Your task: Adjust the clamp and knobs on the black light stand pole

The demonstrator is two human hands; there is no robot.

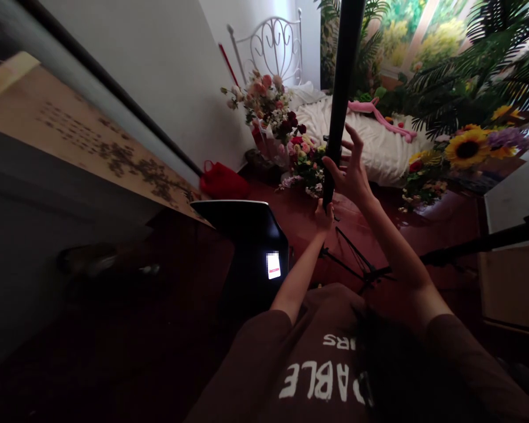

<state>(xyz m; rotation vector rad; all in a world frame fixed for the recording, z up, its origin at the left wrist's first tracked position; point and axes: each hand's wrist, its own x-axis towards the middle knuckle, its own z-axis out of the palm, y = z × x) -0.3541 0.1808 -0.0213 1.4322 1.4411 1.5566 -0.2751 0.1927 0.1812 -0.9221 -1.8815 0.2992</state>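
A long black stand pole (340, 76) rises in front of me to the top edge of the view. Thin black tripod legs (350, 264) spread low on the floor behind my arms; whether they belong to this pole I cannot tell. My left hand (324, 216) is wrapped around the pole's lower part. Higher up, my right hand (350, 170) is beside the pole with its fingers spread and curved, not closed around it. Whether its fingertips touch the pole is unclear.
Left of my arm stands a dark curved panel (242, 220) with a lit screen (274, 267). Artificial flowers (268, 106) and a white-draped bed (374, 144) lie ahead. A red bag (224, 181) rests by the wall. Another black pole (480, 241) crosses at right.
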